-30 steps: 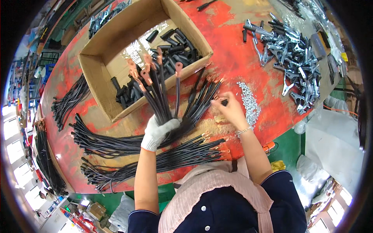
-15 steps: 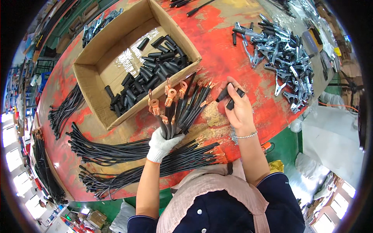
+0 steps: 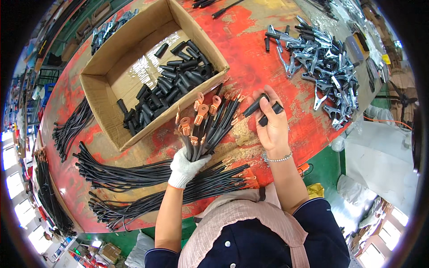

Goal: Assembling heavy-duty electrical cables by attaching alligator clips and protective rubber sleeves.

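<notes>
My left hand [image 3: 187, 169], in a white knit glove, is closed around a bundle of black cables [image 3: 202, 142]. Copper ring lugs [image 3: 202, 110] stand up from some of these cables, and others end in narrower copper tips. My bare right hand [image 3: 273, 123] pinches a tapered black sleeve [image 3: 252, 108] between thumb and fingers. The sleeve's narrow end meets a copper tip at the bundle's right side; whether the tip is inside it I cannot tell. A second black sleeve [image 3: 271, 115] lies across the curled fingers of the same hand.
A cardboard box [image 3: 100, 96] with many black sleeves [image 3: 167, 85] stands beyond my left hand. More black cables [image 3: 129, 172] lie along the table's near side. Metal spring clamps [image 3: 324, 71] are heaped at the right of the worn red table [image 3: 250, 49].
My right hand has shifted slightly left, bringing the pinched sleeve from just apart to the copper tip. The lugs in my left hand have fanned and turned a little to the right.
</notes>
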The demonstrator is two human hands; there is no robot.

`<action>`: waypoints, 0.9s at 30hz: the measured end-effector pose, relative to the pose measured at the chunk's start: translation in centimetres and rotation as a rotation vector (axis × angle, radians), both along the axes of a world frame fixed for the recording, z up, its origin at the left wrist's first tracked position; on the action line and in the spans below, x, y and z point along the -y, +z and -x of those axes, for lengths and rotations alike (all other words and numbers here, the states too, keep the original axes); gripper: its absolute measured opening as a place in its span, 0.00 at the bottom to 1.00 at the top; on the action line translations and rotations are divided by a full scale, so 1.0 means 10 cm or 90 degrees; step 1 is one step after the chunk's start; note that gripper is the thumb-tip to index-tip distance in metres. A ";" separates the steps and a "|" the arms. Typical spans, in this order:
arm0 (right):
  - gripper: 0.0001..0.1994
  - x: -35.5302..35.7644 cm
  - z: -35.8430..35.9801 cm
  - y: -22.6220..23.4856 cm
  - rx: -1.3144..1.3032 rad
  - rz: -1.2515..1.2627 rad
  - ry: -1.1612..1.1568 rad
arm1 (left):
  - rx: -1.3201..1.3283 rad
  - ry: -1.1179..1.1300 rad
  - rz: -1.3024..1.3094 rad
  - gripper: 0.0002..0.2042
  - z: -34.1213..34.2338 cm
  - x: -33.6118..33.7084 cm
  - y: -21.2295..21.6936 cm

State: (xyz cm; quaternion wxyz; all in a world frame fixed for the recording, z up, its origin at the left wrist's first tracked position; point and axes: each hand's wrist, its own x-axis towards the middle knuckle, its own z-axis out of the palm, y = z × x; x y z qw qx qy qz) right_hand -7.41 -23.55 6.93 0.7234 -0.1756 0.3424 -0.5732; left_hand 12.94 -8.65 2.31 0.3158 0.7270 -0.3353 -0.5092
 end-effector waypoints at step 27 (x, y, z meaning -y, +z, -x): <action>0.19 -0.04 0.01 0.25 -0.214 0.064 0.325 | 0.011 -0.058 -0.016 0.18 0.00 -0.02 0.06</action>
